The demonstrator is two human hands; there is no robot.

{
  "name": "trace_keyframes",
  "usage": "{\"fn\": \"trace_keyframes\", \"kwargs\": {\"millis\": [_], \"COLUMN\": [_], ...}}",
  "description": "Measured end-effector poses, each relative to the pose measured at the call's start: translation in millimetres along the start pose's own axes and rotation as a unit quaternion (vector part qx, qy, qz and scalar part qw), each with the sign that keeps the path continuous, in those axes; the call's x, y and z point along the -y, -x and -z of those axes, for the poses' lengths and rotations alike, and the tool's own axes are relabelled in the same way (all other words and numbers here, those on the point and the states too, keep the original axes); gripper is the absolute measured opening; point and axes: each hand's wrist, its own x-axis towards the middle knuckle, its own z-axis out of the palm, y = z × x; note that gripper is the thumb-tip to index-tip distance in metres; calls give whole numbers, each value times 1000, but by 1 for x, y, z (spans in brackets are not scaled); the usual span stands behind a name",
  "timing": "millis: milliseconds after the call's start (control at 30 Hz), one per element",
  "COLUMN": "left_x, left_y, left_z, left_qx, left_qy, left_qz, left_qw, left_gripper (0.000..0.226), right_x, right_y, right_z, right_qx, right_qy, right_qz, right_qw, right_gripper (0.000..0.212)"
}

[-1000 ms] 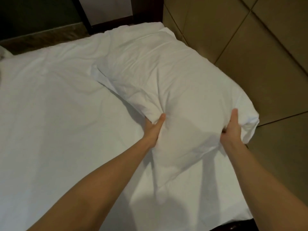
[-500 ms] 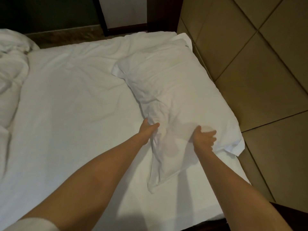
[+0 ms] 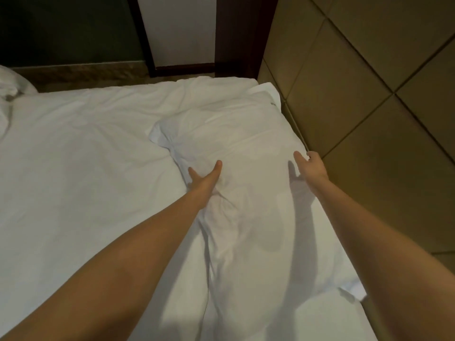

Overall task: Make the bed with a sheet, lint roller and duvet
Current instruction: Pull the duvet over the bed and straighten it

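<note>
So the pillow sits straight ahead of the person, on the right side of the bed, hard up against the padded wall. Its long axis runs away from the person, pretty much parallel to that wall: 1 end is down near the bottom of the view, the other up by the far right corner of the bed. It's lying on the sheet, which covers everything to the left and looks fairly flat, just soft wrinkles.

Both hands are on it about halfway along, 1 per long side. The left hand is on the inner edge, thumb and fingers spread and straight, pressing down into the fabric, not gripping. The right hand is at the wall-side edge, thumb sticking out, fingers loosely bent. It doesn't look like it has hold of anything, though the fingertips are hard to read. Neither hand is really nearer, since both touch it. The right one reaches a bit farther along.

My guess is the next bit is squaring or patting the pillow, and that hinges on the pillow lying between the hands with most of its bulk beyond them. The inner far corner flares out to the left, so the left hand has more to tidy.

What looks like the duvet is bunched at the far left, well apart. No lint roller visible.
</note>
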Motion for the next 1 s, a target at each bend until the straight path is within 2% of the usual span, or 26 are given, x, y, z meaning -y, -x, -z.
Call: {"fn": "trace_keyframes", "kwargs": {"millis": [67,133,167,267,400,467,500,567,667,800,867,900,1000], "left_x": [-2,-5,-6,-5,2,5,6,7,6,7,1,-3,-4], "left_y": [-22,-41,-48,-56,-48,-41,-37,-29,-14,-18,-31,-36,-36], "left_z": [-6,-10,-13,-27,-42,-47,-49,-54,-61,-59,-53,-48,-34], "left_qx": [11,36,49,54,21,18,20,23,22,53,88,94,48], "left_qy": [27,41,58,93,51,46,47,55,87,79,58,47,-27], "left_qz": [18,20,18,-30,-82,-105,-116,-144,-179,-165,-124,-100,-44], "left_qw": [999,998,997,994,995,993,992,988,980,982,987,989,998], "left_gripper": [141,133,125,108,99,98,96,90,83,81,86,88,104], "right_x": [-3,-8,-10,-18,-30,-36,-36,-35,-30,-34,-39,-43,-50], "right_y": [-25,-45,-53,-66,-63,-58,-57,-53,-43,-33,-30,-29,-16], "right_z": [-6,-12,-15,-22,-34,-36,-34,-27,-8,4,3,1,-7], "right_qx": [28,36,35,4,-11,-17,-28,-68,-146,-228,-221,-203,-132], "right_qy": [-8,-22,-22,44,-20,-11,-4,-19,-100,-139,-95,-38,131], "right_qz": [-22,-63,-78,-75,-41,0,21,52,94,94,87,77,57], "right_qw": [999,997,996,996,999,1000,999,996,980,959,967,975,981], "right_gripper": [98,126,130,104,64,37,31,31,29,25,20,22,43]}}
